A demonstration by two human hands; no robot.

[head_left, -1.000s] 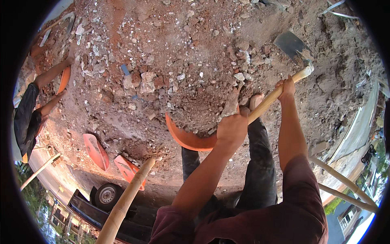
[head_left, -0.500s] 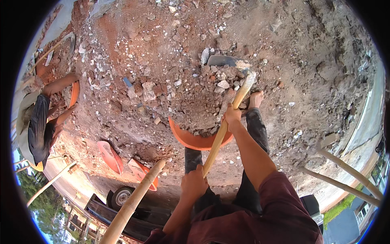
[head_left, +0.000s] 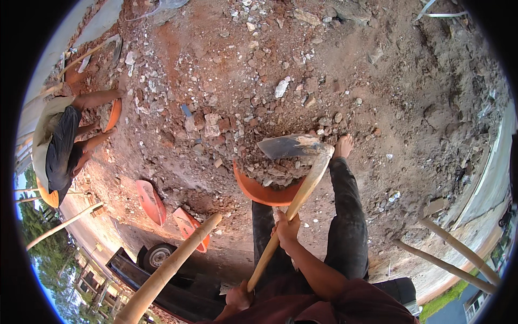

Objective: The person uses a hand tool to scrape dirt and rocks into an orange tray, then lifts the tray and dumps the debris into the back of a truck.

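I hold a hoe with a pale wooden handle (head_left: 306, 186) in both hands. My right hand (head_left: 287, 228) is wrapped round the middle of the handle. Lower down, near the handle's end, my left hand (head_left: 239, 297) grips it too. The hoe's dark metal blade (head_left: 288, 146), smeared with soil, lies at the far side of an orange basin (head_left: 258, 193). Soil and rubble (head_left: 278, 175) fill the part of the basin that shows. It rests on the ground in front of my legs, and the handle crosses above its right rim.
At the left a co-worker (head_left: 59, 137) bends over another orange basin (head_left: 112, 115); a second hoe (head_left: 89, 54) lies beyond. Two orange basins (head_left: 150, 202) (head_left: 191, 229) sit near a vehicle wheel (head_left: 159, 256). Wooden poles (head_left: 167, 270) (head_left: 458, 248) rise on both sides. Broken stones cover the ground.
The hoe has come toward me, its blade moving from the rubble beyond to the basin's far side. Both my hands have drawn back toward my body, still on the handle.
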